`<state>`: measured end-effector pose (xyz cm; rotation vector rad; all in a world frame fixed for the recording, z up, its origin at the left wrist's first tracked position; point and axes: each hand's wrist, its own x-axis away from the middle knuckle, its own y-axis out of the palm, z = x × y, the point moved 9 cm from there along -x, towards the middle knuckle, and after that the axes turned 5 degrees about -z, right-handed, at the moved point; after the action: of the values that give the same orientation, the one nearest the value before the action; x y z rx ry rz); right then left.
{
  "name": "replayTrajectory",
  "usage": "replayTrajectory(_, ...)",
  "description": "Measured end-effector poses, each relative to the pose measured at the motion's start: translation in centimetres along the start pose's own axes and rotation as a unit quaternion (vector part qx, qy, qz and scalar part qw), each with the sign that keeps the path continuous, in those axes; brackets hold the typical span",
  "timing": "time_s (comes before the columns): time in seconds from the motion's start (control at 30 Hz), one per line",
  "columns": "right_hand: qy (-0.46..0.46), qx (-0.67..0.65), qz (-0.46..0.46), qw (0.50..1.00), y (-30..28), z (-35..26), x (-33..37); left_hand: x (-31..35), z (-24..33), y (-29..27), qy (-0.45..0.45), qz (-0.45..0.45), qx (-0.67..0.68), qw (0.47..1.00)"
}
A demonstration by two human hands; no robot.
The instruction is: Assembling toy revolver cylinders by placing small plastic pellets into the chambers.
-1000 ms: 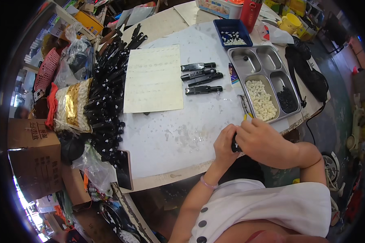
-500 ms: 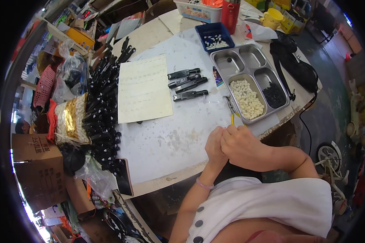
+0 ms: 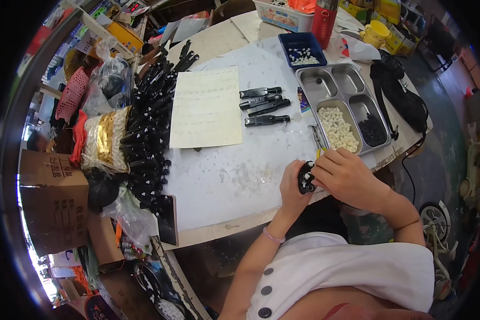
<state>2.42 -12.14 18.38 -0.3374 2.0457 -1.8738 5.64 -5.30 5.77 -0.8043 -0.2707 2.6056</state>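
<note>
Near the table's front edge, my left hand (image 3: 292, 188) is closed around a small black plastic part (image 3: 305, 180) with white bits showing on it. The fingertips of my right hand (image 3: 351, 178) are bent together against the part's right side; what they pinch, if anything, is hidden. Just beyond my hands lie pliers with yellow handles (image 3: 318, 145). A steel compartment tray (image 3: 346, 97) stands behind them, with small white pieces (image 3: 337, 128) in one section and small black pieces (image 3: 372, 129) in another. Several long black parts (image 3: 266, 121) lie mid-table.
A large heap of black parts (image 3: 149, 122) lines the table's left side. Beside the long parts is a paper sheet (image 3: 207, 109). At the back stand a blue bin (image 3: 290, 45) and a red bottle (image 3: 324, 24). A phone (image 3: 168, 221) lies at the front left corner.
My hands have come apart from a close clasp, and the black part now shows between them. The whole view has shifted, with the table things sitting further right in it.
</note>
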Motion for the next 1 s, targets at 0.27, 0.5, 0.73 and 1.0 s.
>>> replayTrajectory(0.27,-0.078,0.076,-0.098,0.989,0.2,-1.6,-1.9,0.1,-0.4,0.2,0.005,0.000,0.003,1.000)
replayTrajectory(0.5,-0.110,0.141,-0.155,0.972,1.0,-3.9,-3.0,2.7,-3.2,2.6,-0.007,-0.054,-0.108,0.993)
replayTrajectory(0.73,-0.117,0.099,-0.142,0.978,1.1,-3.8,-2.8,2.9,-3.1,2.4,-0.009,-0.053,-0.081,0.995)
replayTrajectory(1.0,0.034,-0.177,0.075,0.981,-0.9,5.1,-1.9,0.5,-0.9,-0.3,-0.001,0.007,-0.004,1.000)
